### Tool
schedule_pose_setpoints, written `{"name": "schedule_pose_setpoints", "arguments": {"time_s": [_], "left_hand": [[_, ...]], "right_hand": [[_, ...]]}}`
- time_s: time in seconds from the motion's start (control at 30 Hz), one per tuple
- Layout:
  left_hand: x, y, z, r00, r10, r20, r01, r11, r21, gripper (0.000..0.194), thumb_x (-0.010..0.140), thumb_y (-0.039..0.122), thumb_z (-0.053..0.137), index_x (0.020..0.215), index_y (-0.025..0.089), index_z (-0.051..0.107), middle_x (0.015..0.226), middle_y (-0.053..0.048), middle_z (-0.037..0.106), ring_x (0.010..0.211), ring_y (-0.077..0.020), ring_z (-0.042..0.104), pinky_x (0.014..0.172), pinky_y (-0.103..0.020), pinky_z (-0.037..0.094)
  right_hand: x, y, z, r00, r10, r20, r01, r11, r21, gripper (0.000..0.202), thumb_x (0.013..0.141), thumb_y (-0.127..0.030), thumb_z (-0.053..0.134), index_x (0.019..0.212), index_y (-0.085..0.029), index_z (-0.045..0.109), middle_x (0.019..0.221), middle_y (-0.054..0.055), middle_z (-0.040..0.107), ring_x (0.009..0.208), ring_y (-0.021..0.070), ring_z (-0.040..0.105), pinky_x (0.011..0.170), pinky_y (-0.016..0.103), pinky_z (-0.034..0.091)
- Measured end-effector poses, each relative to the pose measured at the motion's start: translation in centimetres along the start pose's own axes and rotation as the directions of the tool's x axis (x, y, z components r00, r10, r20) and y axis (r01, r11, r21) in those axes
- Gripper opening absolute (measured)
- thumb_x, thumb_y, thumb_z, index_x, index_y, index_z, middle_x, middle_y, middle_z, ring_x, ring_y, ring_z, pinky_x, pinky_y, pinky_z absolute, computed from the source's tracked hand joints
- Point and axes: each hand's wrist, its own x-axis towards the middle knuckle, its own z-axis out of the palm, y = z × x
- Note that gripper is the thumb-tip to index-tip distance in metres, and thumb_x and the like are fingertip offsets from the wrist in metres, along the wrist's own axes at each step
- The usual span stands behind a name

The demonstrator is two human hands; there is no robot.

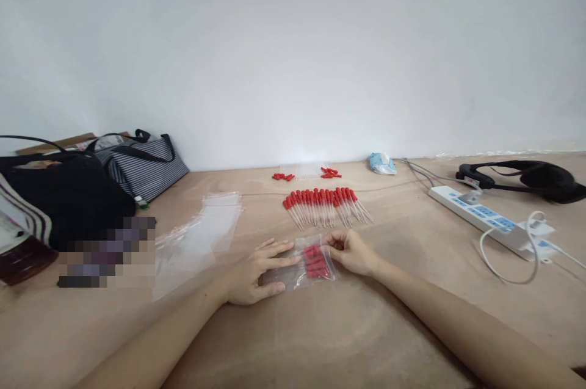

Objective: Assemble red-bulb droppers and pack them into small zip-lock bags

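A clear plastic zip bag (300, 279) with small red pieces (315, 262) is flattened beneath the spread left grip (249, 273), seemingly for steadiness; its edge is pinched between the right grip's (356, 252) closed fingertips.

1 filled zip bag (315, 262), 1 power strip (480, 217), 1 striped bag (143, 168), 1 blue packet (383, 163). Red-capped sticks (320, 203), flat bags (210, 224): several each, overlapping, exact count unclear.

Indoor workspace, table (274, 340), pale wall (293, 59), power strip (476, 218)
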Motion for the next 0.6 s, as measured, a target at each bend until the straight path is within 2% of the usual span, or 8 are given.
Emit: {"name": "schedule_pose_setpoints", "arguments": {"time_s": [0.13, 0.23, 0.3, 0.4, 0.43, 0.53, 0.6], "left_hand": [[0.01, -0.13, 0.05, 1.000, 0.004, -0.003, -0.004, 1.000, 0.003, 0.048, 0.083, 0.037, 0.048, 0.129, 0.033, 0.036, 0.141, -0.002, 0.026, 0.128, -0.0252, 0.023, 0.104, -0.050, 0.017], [-0.01, -0.23, 0.09, 1.000, -0.013, 0.005, 0.013, 1.000, 0.015, 0.048, 0.083, 0.037, 0.047, 0.129, 0.032, 0.036, 0.141, -0.002, 0.025, 0.129, -0.0251, 0.022, 0.104, -0.049, 0.018], [-0.02, -0.24, 0.12, 1.000, -0.010, 0.004, 0.010, 1.000, 0.024, 0.048, 0.083, 0.038, 0.047, 0.129, 0.032, 0.035, 0.142, -0.002, 0.024, 0.129, -0.0247, 0.021, 0.104, -0.048, 0.018], [-0.03, -0.16, 0.14, 1.000, -0.008, 0.002, 0.008, 1.000, 0.023, 0.048, 0.083, 0.038, 0.047, 0.129, 0.033, 0.035, 0.142, -0.002, 0.024, 0.129, -0.0249, 0.021, 0.104, -0.049, 0.018], [-0.04, -0.15, 0.14, 1.000, -0.011, 0.002, 0.011, 1.000, 0.015, 0.049, 0.083, 0.038, 0.048, 0.129, 0.033, 0.035, 0.141, -0.002, 0.025, 0.129, -0.0251, 0.022, 0.104, -0.049, 0.018], [-0.13, -0.26, 0.07, 1.000, -0.021, -0.005, 0.020, 0.999, -0.028, 0.048, 0.082, 0.037, 0.049, 0.128, 0.033, 0.037, 0.141, -0.002, 0.027, 0.128, -0.0261, 0.023, 0.103, -0.049, 0.019], [-0.20, -0.44, -0.04, 1.000, -0.030, -0.004, 0.029, 0.998, -0.049, 0.048, 0.081, 0.035, 0.050, 0.128, 0.033, 0.037, 0.140, -0.002, 0.028, 0.128, -0.0270, 0.024, 0.103, -0.051, 0.018]], "right_hand": [[0.21, 0.42, 0.36, 0.999, 0.020, -0.026, -0.021, 0.999, -0.038, 0.023, 0.072, -0.037, 0.058, 0.081, -0.015, 0.060, 0.056, -0.002, 0.054, 0.044, 0.0071, 0.043, 0.044, 0.019, 0.035], [0.07, 0.45, 0.14, 0.995, -0.050, -0.091, 0.044, 0.997, -0.065, 0.026, 0.070, -0.037, 0.061, 0.083, -0.015, 0.061, 0.068, 0.000, 0.057, 0.049, 0.0066, 0.044, 0.047, 0.019, 0.036], [-0.15, 0.26, -0.02, 0.997, -0.063, -0.035, 0.062, 0.998, -0.031, 0.029, 0.067, -0.040, 0.064, 0.081, -0.015, 0.062, 0.071, 0.001, 0.057, 0.053, 0.0073, 0.046, 0.049, 0.019, 0.038], [-0.44, -0.09, 0.07, 0.990, -0.035, 0.135, 0.029, 0.998, 0.051, 0.035, 0.067, -0.045, 0.063, 0.086, -0.015, 0.062, 0.065, -0.001, 0.056, 0.052, 0.0076, 0.047, 0.049, 0.019, 0.038], [-0.49, -0.16, 0.18, 0.989, -0.033, 0.143, 0.026, 0.998, 0.055, 0.037, 0.067, -0.045, 0.063, 0.090, -0.015, 0.062, 0.064, -0.001, 0.055, 0.051, 0.0071, 0.045, 0.048, 0.019, 0.037], [-0.52, -0.15, 0.52, 0.996, -0.061, 0.060, 0.061, 0.998, 0.006, 0.041, 0.065, -0.041, 0.066, 0.097, -0.016, 0.061, 0.065, -0.002, 0.055, 0.049, 0.0060, 0.042, 0.046, 0.018, 0.034], [-0.50, -0.08, 0.48, 0.996, -0.073, 0.060, 0.075, 0.997, -0.027, 0.040, 0.066, -0.039, 0.066, 0.098, -0.016, 0.061, 0.065, -0.002, 0.055, 0.050, 0.0060, 0.041, 0.046, 0.018, 0.033]]}}
